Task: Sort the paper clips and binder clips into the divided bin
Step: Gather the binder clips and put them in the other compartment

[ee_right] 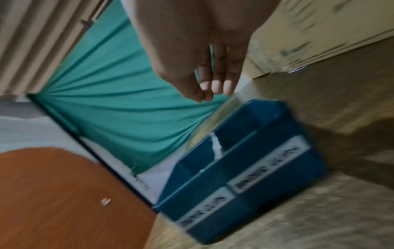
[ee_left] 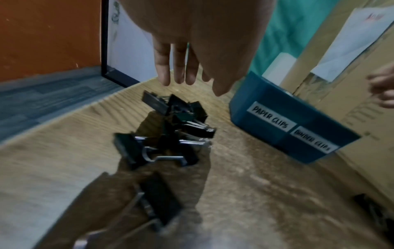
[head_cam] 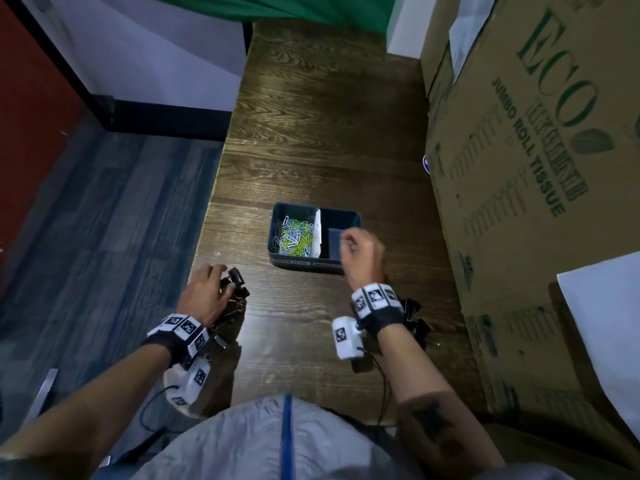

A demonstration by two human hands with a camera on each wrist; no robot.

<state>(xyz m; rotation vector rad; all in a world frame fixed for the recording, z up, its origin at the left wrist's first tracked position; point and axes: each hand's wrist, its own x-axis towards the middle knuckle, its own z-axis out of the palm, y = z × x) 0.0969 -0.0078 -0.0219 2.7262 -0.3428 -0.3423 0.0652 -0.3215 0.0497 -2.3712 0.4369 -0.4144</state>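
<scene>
The right hand (head_cam: 362, 252) hangs over the blue divided bin (head_cam: 346, 214), fingers bunched, holding nothing I can see. The left hand (head_cam: 204, 292) reaches, fingers loose, above the binder clips (ee_left: 181, 114). A grabbed clump could spill into the paper clips (head_cam: 294, 237).

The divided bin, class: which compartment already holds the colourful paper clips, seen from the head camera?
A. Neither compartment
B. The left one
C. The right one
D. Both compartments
B: in the head view the green, white and blue paper clips fill the left compartment of the divided bin, on the left of the white divider, while the right compartment shows only a dark floor.
</scene>
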